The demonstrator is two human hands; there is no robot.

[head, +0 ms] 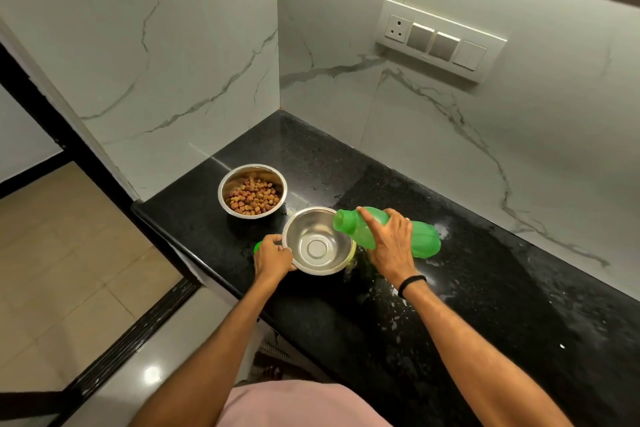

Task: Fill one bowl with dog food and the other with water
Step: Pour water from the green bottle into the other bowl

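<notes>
Right hand wrapped over the middle of a translucent green bottle, fingers curled around its body, thumb side toward the neck. Bottle tipped nearly flat, uncapped mouth pointing left and hanging just over the right rim of the near bowl; ribbed base sticking out past the right of the hand. No stream visible at the mouth.

Left hand closed on the near bowl's left rim, fingers hooked over the edge, thumb along the outside. Bowl between the two hands: round, polished steel, shiny inside with a flat circular bottom; looks dry, though any thin layer of water cannot be told. Something small and green peeking out just behind the left hand, too hidden to identify.

Beyond the left hand and slightly left of it, a second steel bowl standing apart from the near one, about a third full of brown and tan kibble in small chunks.

Both bowls on a black speckled bench, wet splashes glinting right of and below the right hand. Black band on the right wrist.
</notes>
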